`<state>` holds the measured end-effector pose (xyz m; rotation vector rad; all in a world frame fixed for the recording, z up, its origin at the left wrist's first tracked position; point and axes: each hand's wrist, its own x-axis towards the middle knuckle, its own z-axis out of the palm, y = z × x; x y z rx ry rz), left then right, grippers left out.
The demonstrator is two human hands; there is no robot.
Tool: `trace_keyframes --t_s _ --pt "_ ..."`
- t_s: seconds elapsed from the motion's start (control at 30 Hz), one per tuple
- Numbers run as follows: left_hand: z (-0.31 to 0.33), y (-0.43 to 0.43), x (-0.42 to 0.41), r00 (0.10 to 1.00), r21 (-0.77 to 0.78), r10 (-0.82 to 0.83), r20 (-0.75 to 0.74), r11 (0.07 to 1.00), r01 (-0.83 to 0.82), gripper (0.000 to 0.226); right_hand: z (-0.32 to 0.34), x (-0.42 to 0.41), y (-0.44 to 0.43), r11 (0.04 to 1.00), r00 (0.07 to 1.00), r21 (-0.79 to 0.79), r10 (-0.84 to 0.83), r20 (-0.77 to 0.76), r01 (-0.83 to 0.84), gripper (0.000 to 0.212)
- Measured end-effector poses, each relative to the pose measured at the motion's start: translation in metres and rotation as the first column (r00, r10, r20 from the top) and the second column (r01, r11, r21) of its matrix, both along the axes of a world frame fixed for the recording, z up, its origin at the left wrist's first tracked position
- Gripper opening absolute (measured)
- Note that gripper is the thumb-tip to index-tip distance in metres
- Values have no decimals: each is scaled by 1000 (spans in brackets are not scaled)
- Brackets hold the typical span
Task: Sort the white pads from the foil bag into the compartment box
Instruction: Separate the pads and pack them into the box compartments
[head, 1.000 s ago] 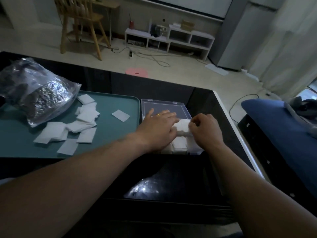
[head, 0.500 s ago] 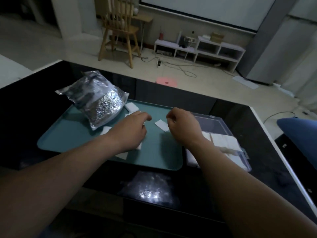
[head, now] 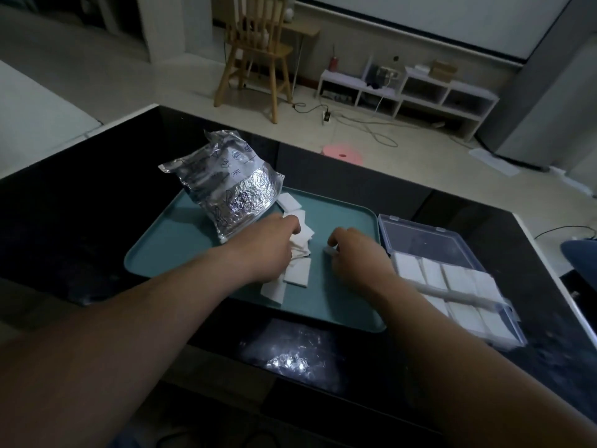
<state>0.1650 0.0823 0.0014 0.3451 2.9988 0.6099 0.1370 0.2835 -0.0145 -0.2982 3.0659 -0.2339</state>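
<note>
Both your grips left compartment box (head: 423,240) a second ago — now over tray (head: 181,250), frame centre. Right grip (head: 355,257) curled, pinching lone white pad (head: 330,250); left grip (head: 268,250) curled on loose pads (head: 297,273) beside foil bag (head: 232,192) — hold unclear. Box at right nearly full; another load likely starting.

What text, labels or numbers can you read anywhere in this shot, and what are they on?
"Date:" on the foil bag, printed rotated.
The round logos on the foil bag: too small to read.
No text visible on the white pads, tray or compartment box.
</note>
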Motion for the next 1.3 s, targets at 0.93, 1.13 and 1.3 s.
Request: trace_keyframes --t_s 0.93,1.13,1.3 --pt "-1 -5 1 729 729 194 657 85 -679 13 -12 -19 -64 989 995 -130 59 -85 -69 30" --pt "3 -1 2 743 741 181 644 95 -665 15 -2 -17 -44 970 986 -244 -18 -167 -24 23" --pt "14 6 3 788 788 58 613 38 -615 17 34 -4 -25 763 976 -640 -196 -94 92 20"
